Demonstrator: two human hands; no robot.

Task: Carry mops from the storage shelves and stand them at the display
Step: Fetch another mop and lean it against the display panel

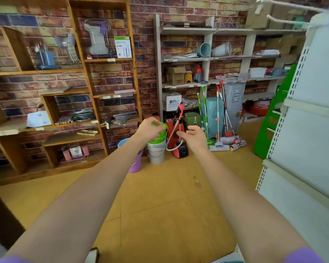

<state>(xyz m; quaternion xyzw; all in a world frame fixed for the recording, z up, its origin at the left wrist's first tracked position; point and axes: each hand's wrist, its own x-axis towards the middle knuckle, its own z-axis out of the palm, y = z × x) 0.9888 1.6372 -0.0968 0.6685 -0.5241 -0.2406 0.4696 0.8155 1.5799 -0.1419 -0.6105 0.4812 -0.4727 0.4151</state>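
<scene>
Several mops [219, 118] with green, orange and white poles lean against the white storage shelves [205, 58] at the back right, their sponge heads [225, 143] on the floor. Both my arms stretch forward at mid-frame, well short of the mops. My left hand [147, 130] hangs with loosely curled fingers in front of a green bucket [160, 137] and holds nothing. My right hand [195, 136] is also loosely curled and holds nothing, just left of the mops.
A red garment steamer [180, 147] with a hose stands between my hands. Stacked buckets [156, 154] and a purple bucket [136, 164] sit on the floor. Wooden shelving [95, 76] fills the left. A white shelf unit [302, 149] and green ladder [270, 118] stand at right.
</scene>
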